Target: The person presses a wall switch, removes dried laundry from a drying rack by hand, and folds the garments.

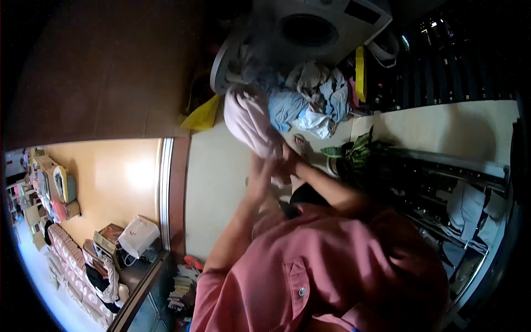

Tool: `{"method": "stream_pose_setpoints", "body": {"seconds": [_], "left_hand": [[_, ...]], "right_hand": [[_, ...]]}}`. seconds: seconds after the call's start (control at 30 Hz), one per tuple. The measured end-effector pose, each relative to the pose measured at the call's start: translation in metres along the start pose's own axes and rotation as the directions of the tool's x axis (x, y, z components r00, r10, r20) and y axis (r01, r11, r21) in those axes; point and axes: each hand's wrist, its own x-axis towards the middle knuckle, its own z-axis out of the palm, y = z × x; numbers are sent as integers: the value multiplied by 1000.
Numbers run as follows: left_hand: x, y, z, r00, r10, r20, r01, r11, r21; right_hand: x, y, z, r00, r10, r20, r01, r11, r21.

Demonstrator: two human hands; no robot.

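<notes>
A bunched pale pink cloth [246, 116] hangs out in front of me, its lower end gathered between my hands. My left hand [261, 170] is closed around that gathered end. Right beside it, my right hand [287, 161] grips the same cloth, its fingers partly hidden. Beyond the cloth lies a heap of blue, grey and white laundry [315, 97] on the floor. Behind the heap stands a white front-loading washing machine [345, 25] with a dark round window. The exact kind of pink cloth does not show.
A potted plant [359, 152] stands close to my right arm, near a metal rack [464, 243]. Yellow bag-like material [202, 114] lies at the left by a brown panel [94, 72]. A doorway frame [178, 193] opens on the left to a furnished room.
</notes>
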Motion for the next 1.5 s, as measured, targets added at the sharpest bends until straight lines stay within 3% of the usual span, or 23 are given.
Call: {"method": "stream_pose_setpoints", "body": {"seconds": [0.07,0.17,0.3,0.37,0.43,0.47,0.53,0.57,0.6,0.63,0.7,0.77,0.8,0.83,0.93,1.0,1.1,1.17,1.27,1.33,1.4,1.43,1.5], "left_hand": [[-4,-8,-1,991,-124,-58,136,945,297],[-8,8,9,959,-274,75,54,436,898],[-17,-74,-22,940,-334,-65,275,635,722],[3,-78,-4,889,-410,-203,442,654,614],[21,-103,-4,929,-344,-137,343,661,667],[30,-113,-3,946,-309,-103,292,664,689],[60,-122,6,978,-171,117,-23,470,882],[71,-135,8,978,-138,154,-95,361,928],[82,-143,10,974,-110,200,-169,241,956],[95,-142,22,995,50,91,-103,444,890],[109,-138,29,999,17,46,-47,568,821],[121,-131,41,995,-76,-69,102,761,641],[118,-140,36,999,-38,-16,37,643,765],[114,-154,27,999,-10,46,-35,504,863],[98,-166,22,960,-245,-133,266,662,701],[94,-162,19,929,-342,-143,349,679,646],[101,-142,17,860,-504,-82,415,596,688],[86,-183,-1,852,-496,-167,507,703,498],[87,-204,-18,837,-530,-137,508,657,557],[104,-200,-14,752,-637,-168,575,509,641],[103,-218,-17,875,-465,-136,415,574,706],[99,-227,-18,921,-371,-118,333,591,735],[82,-255,-24,817,-497,-292,576,693,433]], "right_hand": [[-14,24,0,998,32,-47,-34,999,-38],[-65,70,5,894,378,242,-419,896,148],[-103,138,-5,369,561,741,-927,278,251],[-81,180,-20,341,478,809,-933,64,355],[-12,234,-60,501,438,746,-814,-53,578],[54,229,-103,465,631,621,-755,-83,651],[159,271,-178,739,520,428,-535,67,842],[201,276,-196,838,528,141,-266,169,949],[228,292,-220,844,533,50,-191,214,958],[243,277,-229,769,629,-118,-147,352,924],[251,293,-224,669,658,-345,-83,528,845],[214,299,-208,757,651,-62,-252,377,891],[190,296,-197,776,625,83,-339,303,891],[164,298,-178,721,679,140,-431,281,858],[57,308,-111,539,769,345,-599,61,798],[-10,333,-64,288,866,410,-719,-88,690],[-35,328,-46,257,855,450,-888,24,460],[-39,349,-37,313,865,393,-885,115,451],[-29,423,-26,464,870,163,-843,378,383],[14,454,-52,770,636,-57,-624,731,-277],[41,510,-62,843,483,-236,-530,819,-217],[63,521,-74,900,401,-170,-433,787,-439],[99,549,-84,910,351,-219,-410,695,-590]]}}
